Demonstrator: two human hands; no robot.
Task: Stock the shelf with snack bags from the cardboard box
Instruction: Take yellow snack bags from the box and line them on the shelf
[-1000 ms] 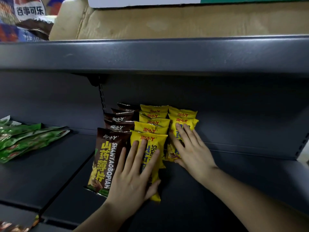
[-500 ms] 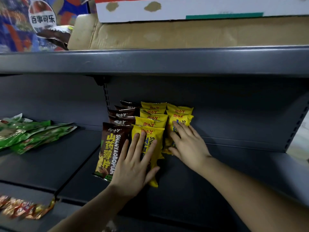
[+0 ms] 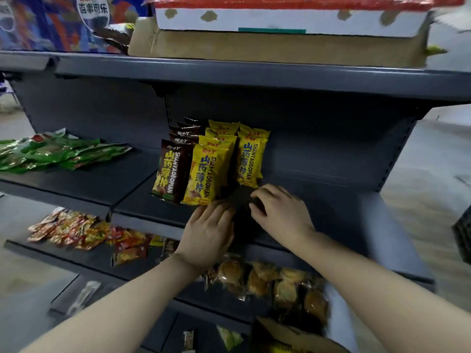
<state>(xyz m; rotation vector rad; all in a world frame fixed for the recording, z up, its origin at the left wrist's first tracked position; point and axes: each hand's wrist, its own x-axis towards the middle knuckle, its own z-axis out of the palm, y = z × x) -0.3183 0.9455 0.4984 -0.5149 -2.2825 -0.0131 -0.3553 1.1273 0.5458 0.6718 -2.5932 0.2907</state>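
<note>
Standing in rows: yellow bags point(image 3: 206, 177), brown bags point(image 3: 172, 171) | left hand point(image 3: 207, 233), right hand point(image 3: 280, 212): fingers point(image 3: 216, 210) loosely curled, empty

Three rows of snack bags point(image 3: 204, 171) stand on the middle shelf point(image 3: 318, 197), flat packets point(image 3: 58, 154) to their left, boxes point(image 3: 275, 47) on the shelf above, pastries point(image 3: 267, 278) below.

Pale grey floor point(image 3: 433, 161), dim light, blurred edges

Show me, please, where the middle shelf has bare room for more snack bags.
Bare shelf board right of the yellow snack bags, out to its end, and between the green packets and brown snack bags. Crowded: the three bag rows.
</note>
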